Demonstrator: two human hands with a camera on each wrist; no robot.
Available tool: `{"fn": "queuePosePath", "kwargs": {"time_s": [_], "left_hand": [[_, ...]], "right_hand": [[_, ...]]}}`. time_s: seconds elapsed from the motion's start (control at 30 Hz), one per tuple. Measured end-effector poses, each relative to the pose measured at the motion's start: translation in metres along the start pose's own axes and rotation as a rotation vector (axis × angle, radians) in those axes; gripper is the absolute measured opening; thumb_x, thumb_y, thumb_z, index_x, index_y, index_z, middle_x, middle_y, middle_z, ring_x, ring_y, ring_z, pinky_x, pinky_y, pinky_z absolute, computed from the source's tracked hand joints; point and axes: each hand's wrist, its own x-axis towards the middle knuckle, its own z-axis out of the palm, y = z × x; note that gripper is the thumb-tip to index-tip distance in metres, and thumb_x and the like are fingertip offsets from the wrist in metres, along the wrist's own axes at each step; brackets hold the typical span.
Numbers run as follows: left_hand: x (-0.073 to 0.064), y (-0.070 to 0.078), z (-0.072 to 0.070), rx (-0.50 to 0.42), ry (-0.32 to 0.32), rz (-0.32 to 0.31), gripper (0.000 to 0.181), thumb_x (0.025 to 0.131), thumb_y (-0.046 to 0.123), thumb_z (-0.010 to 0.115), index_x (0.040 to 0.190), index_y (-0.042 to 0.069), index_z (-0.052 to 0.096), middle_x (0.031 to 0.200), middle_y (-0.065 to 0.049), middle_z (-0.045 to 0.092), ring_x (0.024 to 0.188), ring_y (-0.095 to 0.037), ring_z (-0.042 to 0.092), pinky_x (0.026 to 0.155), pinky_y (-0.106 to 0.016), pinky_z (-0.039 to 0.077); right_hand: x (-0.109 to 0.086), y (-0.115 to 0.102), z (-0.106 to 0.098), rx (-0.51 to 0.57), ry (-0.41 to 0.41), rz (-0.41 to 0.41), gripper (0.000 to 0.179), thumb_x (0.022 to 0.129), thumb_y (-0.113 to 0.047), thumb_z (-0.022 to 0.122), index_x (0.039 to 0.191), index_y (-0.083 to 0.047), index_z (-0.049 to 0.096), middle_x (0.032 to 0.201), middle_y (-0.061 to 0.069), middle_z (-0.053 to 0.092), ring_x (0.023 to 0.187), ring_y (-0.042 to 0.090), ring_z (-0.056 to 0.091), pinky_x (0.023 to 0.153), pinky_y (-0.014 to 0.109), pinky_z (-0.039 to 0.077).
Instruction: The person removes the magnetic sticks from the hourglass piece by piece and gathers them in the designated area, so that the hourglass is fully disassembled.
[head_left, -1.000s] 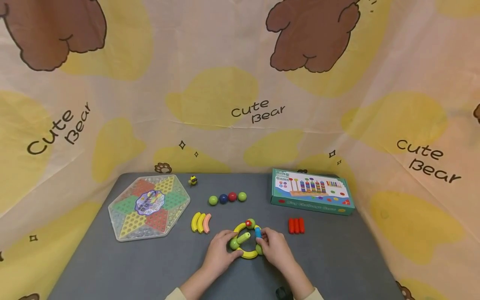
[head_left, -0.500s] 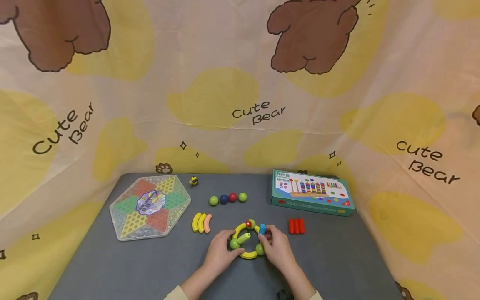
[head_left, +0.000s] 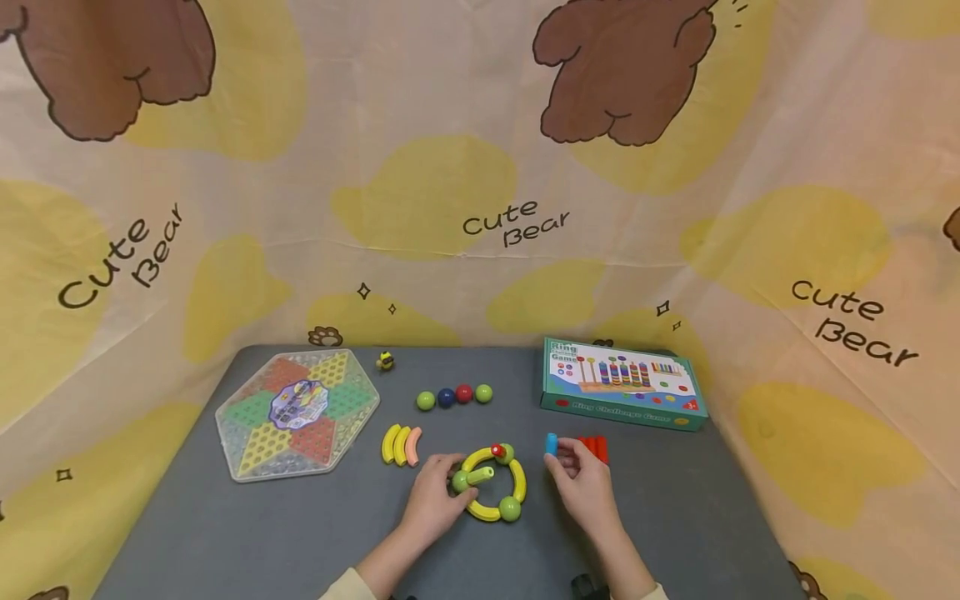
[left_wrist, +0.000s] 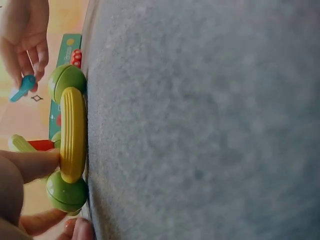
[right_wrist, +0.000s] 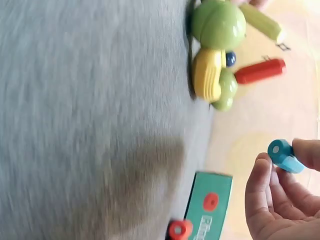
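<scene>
Blue stick, near upright in the head view, is pinched between the right hand's thumb and fingers, between the ring and the red sticks, which that hand partly covers; the left hand grips the ring's left side. The left wrist view shows the stick tilted, raised off the table, the left hand cut off. In the right wrist view, one end faces the camera; the thumb hides part.

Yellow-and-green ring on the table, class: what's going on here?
A person's left hand holds the ring. Their right hand pinches a blue rod, apart from the ring. A light green rod and a red rod stick up from two of the ring's green balls; the third ball has none.
</scene>
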Motion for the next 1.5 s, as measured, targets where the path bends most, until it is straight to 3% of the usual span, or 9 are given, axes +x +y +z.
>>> {"fn": "queuePosePath", "kwargs": {"time_s": [0.2,0.47,0.67,0.93,1.17,1.33,1.5], "left_hand": [[-0.002,-0.003,-0.001,-0.014,0.004,0.0,0.044,0.081,0.022,0.085,0.117,0.005,0.068,0.092,0.0,0.055,0.077,-0.012,0.05,0.065,-0.025,0.043],[-0.001,-0.006,-0.003,0.0,0.035,-0.006,0.042,0.082,0.019,0.084,0.12,0.008,0.068,0.096,0.001,0.057,0.083,-0.011,0.053,0.07,-0.025,0.047],[0.001,-0.005,-0.002,-0.005,0.026,-0.018,0.05,0.077,0.021,0.089,0.119,0.009,0.066,0.097,0.001,0.058,0.084,-0.013,0.054,0.07,-0.027,0.047],[0.0,-0.003,-0.001,-0.018,0.031,0.046,0.049,0.081,0.018,0.086,0.123,0.006,0.064,0.116,-0.008,0.065,0.104,-0.023,0.067,0.088,-0.036,0.057],[0.003,-0.002,0.0,0.062,0.031,0.108,0.046,0.079,0.016,0.086,0.121,0.007,0.068,0.112,-0.005,0.067,0.101,-0.022,0.066,0.084,-0.039,0.056],[0.005,-0.003,0.002,0.077,0.032,0.16,0.045,0.082,0.011,0.084,0.123,0.007,0.068,0.119,-0.006,0.067,0.103,-0.022,0.066,0.086,-0.04,0.056],[0.0,0.0,0.0,0.062,0.024,0.092,0.046,0.081,0.018,0.085,0.122,0.006,0.069,0.108,-0.004,0.067,0.092,-0.017,0.064,0.075,-0.031,0.054]], "right_hand": [[0.006,0.01,-0.024,-0.046,0.047,0.029,0.033,0.093,-0.02,0.074,0.122,-0.004,0.069,0.105,0.008,0.073,0.088,0.017,0.067,0.075,0.015,0.053],[0.012,0.025,-0.055,-0.07,0.072,0.067,0.041,0.095,-0.021,0.071,0.13,-0.001,0.063,0.111,0.015,0.071,0.094,0.022,0.067,0.074,0.011,0.051],[0.019,0.033,-0.069,-0.102,0.085,0.096,0.04,0.096,-0.024,0.07,0.128,-0.001,0.064,0.113,0.018,0.071,0.096,0.027,0.068,0.073,0.012,0.052],[0.031,0.053,-0.078,-0.193,0.083,0.138,0.039,0.096,-0.027,0.07,0.122,0.002,0.067,0.107,0.02,0.073,0.093,0.031,0.071,0.07,0.029,0.057],[0.039,0.063,-0.081,-0.203,0.015,0.188,0.036,0.096,-0.022,0.069,0.117,0.007,0.067,0.101,0.021,0.074,0.079,0.024,0.071,0.066,0.032,0.057],[0.043,0.069,-0.08,-0.218,-0.037,0.226,0.036,0.095,-0.02,0.069,0.115,0.01,0.066,0.088,0.015,0.073,0.069,0.016,0.066,0.063,0.032,0.054],[0.044,0.074,-0.078,-0.233,-0.052,0.227,0.038,0.093,-0.023,0.072,0.113,0.009,0.067,0.084,0.009,0.073,0.068,0.014,0.065,0.063,0.032,0.053]]}}
